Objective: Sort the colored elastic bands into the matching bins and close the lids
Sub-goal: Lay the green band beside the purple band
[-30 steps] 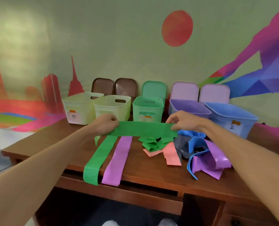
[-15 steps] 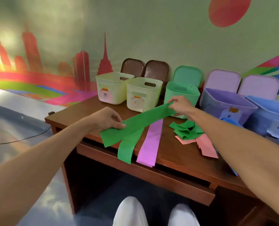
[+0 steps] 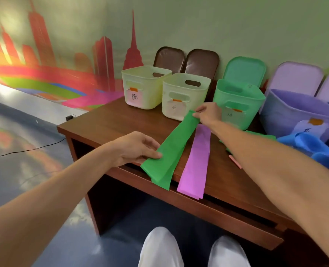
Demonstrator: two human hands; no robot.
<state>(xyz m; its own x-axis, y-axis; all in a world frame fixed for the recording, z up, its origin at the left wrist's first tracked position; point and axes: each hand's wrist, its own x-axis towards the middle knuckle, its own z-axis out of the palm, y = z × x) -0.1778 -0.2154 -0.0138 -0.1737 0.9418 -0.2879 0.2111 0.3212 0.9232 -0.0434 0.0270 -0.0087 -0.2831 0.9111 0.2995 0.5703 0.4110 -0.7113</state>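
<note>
The left hand [image 3: 134, 149] pinches the near, wider end of a flat, smooth green band [image 3: 171, 151] at the front edge of the brown wood-grain worktop [image 3: 109, 122]. The band runs diagonally away to the right hand [image 3: 207, 114], whose fingertips pinch its narrow far end in front of a pale plastic bin [image 3: 182, 95]. Just right lies a flat violet band [image 3: 196, 164], overhanging the edge. Farther right stands the open green bin [image 3: 236, 101], glossy and round-cornered.

Your wooden desk [image 3: 109, 120] carries a back row: pale yellow bin [image 3: 142, 97], second yellow bin [image 3: 181, 103], green bin [image 3: 236, 101], purple bin [image 3: 286, 116]. A green band [image 3: 171, 151] and a violet band [image 3: 196, 166] lie side by side, overhanging its front edge.
</note>
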